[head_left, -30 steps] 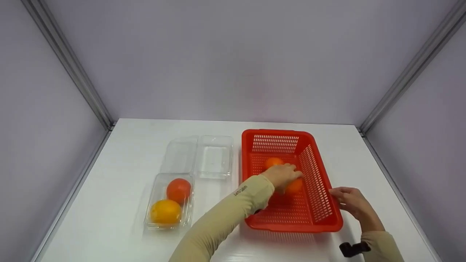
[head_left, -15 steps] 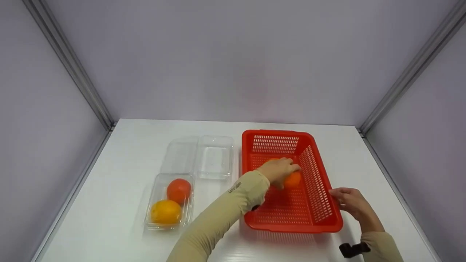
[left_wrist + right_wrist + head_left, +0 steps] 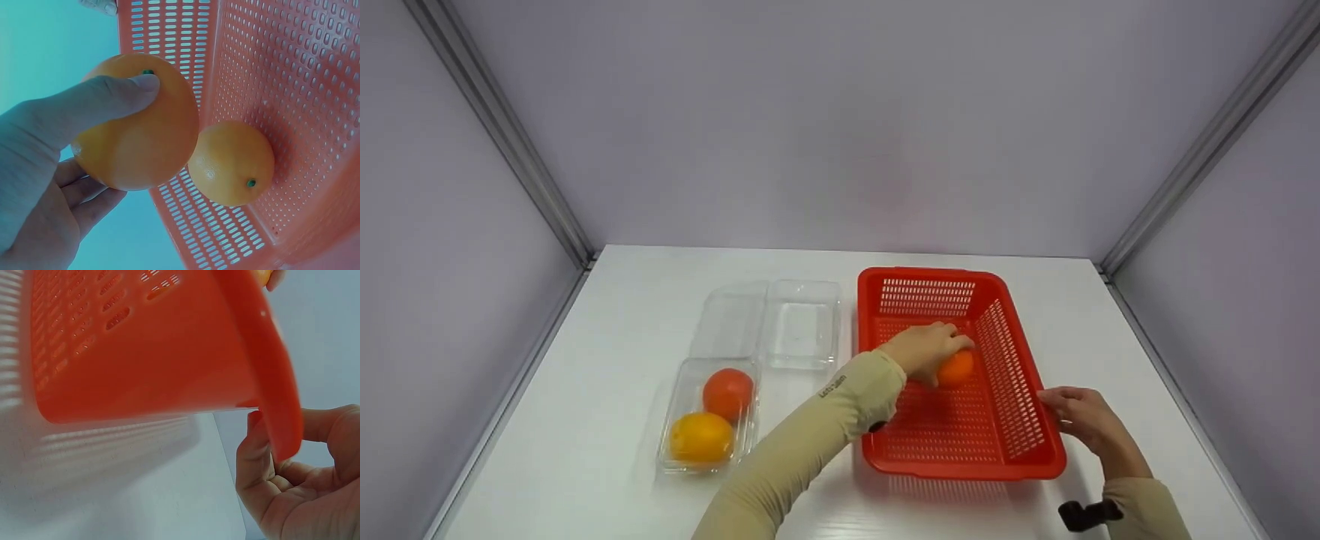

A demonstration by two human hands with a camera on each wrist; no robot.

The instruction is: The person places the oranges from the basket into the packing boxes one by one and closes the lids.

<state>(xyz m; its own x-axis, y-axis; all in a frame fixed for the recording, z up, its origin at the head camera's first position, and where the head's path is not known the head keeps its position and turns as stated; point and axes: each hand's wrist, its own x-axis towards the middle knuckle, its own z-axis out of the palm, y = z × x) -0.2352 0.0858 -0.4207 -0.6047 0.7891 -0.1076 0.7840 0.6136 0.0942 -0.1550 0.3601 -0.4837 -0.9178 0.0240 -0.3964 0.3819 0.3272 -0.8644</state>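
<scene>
The white counter (image 3: pixel 607 322) carries the red basket (image 3: pixel 945 471). Left of it stand two clear trays: the farther tray (image 3: pixel 802 330) and the nearer tray (image 3: pixel 695 379). The right hand (image 3: pixel 1086 416) pinches the basket's rim. The left hand (image 3: pixel 926 351) has its fingers grasping one orange (image 3: pixel 140 146), over or inside the basket; a second orange (image 3: pixel 230 163) lies within. The nearer tray contains red fruit (image 3: pixel 728 394) and yellow fruit (image 3: pixel 701 437). I judge the step as unloading; next, lift past the basket wall, probably toward the farther tray.

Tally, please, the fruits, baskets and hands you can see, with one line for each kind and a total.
Fruits: 4 (held fruit, other basket fruit, red-orange fruit, yellow-orange fruit)
Baskets: 1 (red basket)
Hands: 2 (left hand, right hand)
Total: 7
</scene>
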